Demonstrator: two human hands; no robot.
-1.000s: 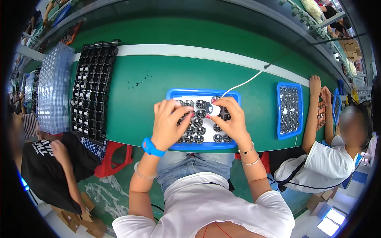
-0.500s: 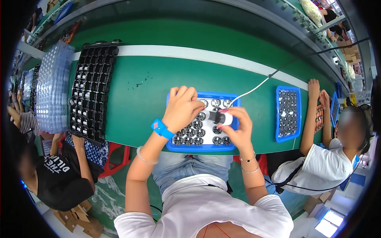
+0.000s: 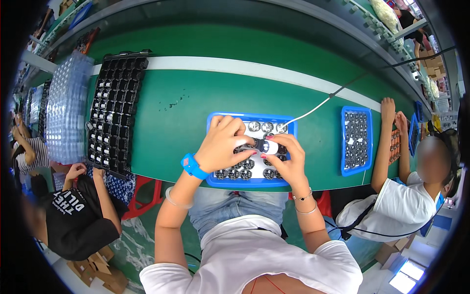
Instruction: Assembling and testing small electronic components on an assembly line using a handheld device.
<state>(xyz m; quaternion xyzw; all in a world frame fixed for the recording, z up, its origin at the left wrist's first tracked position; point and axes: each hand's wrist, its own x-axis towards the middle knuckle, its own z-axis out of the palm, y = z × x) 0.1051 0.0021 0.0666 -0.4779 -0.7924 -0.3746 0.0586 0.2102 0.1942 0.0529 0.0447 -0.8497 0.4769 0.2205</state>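
Over a blue tray (image 3: pixel 230 183) at the bench edge, both my hands meet on a small black and white cylindrical device (image 3: pixel 266 145). The fingers and thumb of my right hand (image 3: pixel 290 159) close around its white end. My left hand (image 3: pixel 225 144), with a blue strap on its wrist, pinches at the black end; what exactly lies between its fingertips is partly hidden. Beneath, rows of round black and silver parts (image 3: pixel 246 174) sit in a white insert in the tray. A white cable (image 3: pixel 308 113) comes down to the tray's far side; its end is hidden.
Left on the green bench (image 3: pixel 171 132) stands a black compartment tray (image 3: pixel 115 112) partly filled with white pieces, beside stacked clear plastic trays (image 3: pixel 68 110). Another blue tray of round parts (image 3: pixel 356 139) lies right, near a co-worker's arms (image 3: pixel 384 142). Small dark bits (image 3: pixel 172 104) lie scattered.
My right hand has moved slightly left and down with the device. My left fingers now close on its black end. At the left, a co-worker's hands have shifted.
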